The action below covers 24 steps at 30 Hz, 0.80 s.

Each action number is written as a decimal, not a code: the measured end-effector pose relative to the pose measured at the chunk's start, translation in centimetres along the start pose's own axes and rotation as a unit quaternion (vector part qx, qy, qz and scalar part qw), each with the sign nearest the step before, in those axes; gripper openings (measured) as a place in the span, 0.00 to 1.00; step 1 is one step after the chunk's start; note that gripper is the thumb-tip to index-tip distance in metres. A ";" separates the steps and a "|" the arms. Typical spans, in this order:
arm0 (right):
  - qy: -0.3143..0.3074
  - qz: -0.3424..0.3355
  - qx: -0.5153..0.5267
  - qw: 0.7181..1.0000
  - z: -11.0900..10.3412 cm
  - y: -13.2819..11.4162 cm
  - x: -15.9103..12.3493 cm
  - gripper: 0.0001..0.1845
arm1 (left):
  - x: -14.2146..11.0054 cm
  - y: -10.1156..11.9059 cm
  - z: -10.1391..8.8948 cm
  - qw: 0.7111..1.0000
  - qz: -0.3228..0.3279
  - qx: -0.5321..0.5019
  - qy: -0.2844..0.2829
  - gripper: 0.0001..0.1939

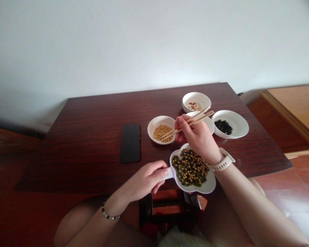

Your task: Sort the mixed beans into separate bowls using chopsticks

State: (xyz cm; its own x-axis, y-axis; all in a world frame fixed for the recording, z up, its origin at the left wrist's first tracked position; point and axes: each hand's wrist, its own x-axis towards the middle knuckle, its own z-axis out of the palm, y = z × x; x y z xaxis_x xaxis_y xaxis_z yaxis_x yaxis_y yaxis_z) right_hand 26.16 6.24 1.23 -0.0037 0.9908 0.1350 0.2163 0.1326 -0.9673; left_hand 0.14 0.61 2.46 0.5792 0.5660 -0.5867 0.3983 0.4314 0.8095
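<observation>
My left hand (150,176) is closed around the short handle of a white, scallop-edged dish (210,183). Mixed beans (189,168), yellow, black and green, cover much of its inside. In my right hand (195,135) is a pair of wooden chopsticks (202,116), their tips over a white bowl (152,125) of yellow soybeans (162,132). Whether a bean is between the tips is too small to tell. Partly behind my right hand stands another white bowl (207,122); most of its inside is hidden.
Farther back, a white bowl (204,99) holds pale and reddish pieces. A white bowl (239,127) with black beans (223,127) stands at the right. Left of the soybeans lies a black phone (130,144) on the dark wooden table (92,133). A wall rises behind.
</observation>
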 end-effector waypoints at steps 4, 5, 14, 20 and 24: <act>0.002 0.000 -0.003 1.000 -0.2 -0.2 -0.1 0.39 | 0.1 -0.1 0.0 1.000 -0.001 -0.002 -0.003 0.26; 0.004 0.000 -0.004 1.000 -0.2 -0.3 -0.1 0.39 | 0.1 -0.2 0.0 1.000 -0.001 -0.002 -0.004 0.25; 0.005 -0.017 -0.027 0.999 0.1 0.2 -0.1 0.38 | -0.4 1.0 -0.8 0.999 -0.011 0.002 -0.043 0.21; 0.025 -0.018 -0.021 0.999 0.3 0.2 -0.1 0.39 | -0.4 1.0 -0.8 0.999 -0.020 0.008 -0.048 0.20; 0.031 -0.013 0.001 0.999 0.1 0.0 -0.1 0.38 | -0.4 1.0 -0.8 0.999 -0.022 0.000 -0.048 0.21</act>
State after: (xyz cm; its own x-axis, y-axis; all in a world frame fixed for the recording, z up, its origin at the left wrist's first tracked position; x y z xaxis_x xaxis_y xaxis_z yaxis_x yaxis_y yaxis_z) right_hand 26.03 6.12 1.16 0.0515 0.9836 0.1730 0.2140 0.1584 -0.9639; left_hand -0.24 1.35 3.45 0.6261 0.4769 -0.6169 0.4252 0.4544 0.7828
